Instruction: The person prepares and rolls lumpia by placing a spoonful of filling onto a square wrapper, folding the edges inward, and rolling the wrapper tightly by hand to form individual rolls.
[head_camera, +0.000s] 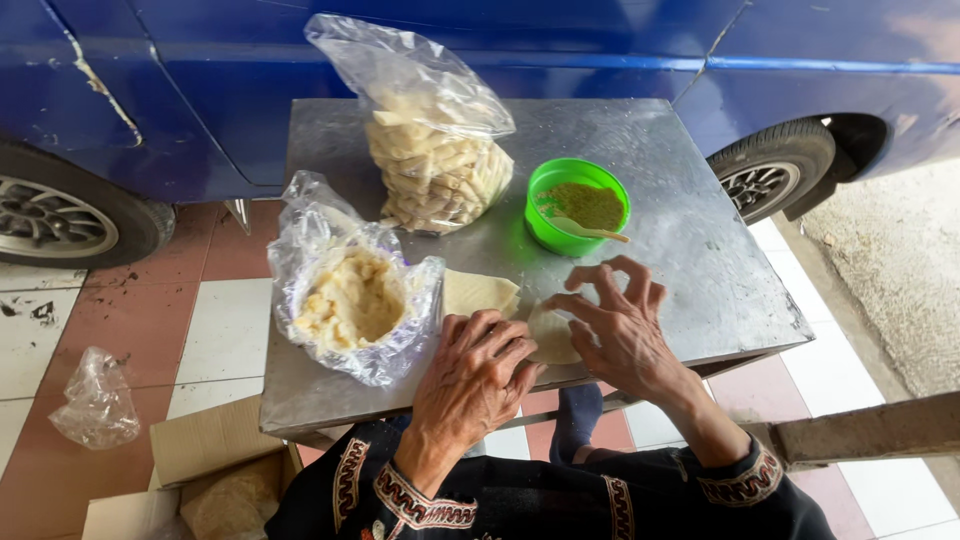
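Green bowl (577, 205), blue car (480, 50), cardboard box (205, 465)

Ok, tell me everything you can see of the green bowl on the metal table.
The green bowl is round, bright and plastic-looking, standing upright on the metal table, right of the bag of pale rolled sticks. It holds a greenish-brown ground filling, with a pale spoon resting inside, its handle over the near rim. Neither hand touches it.
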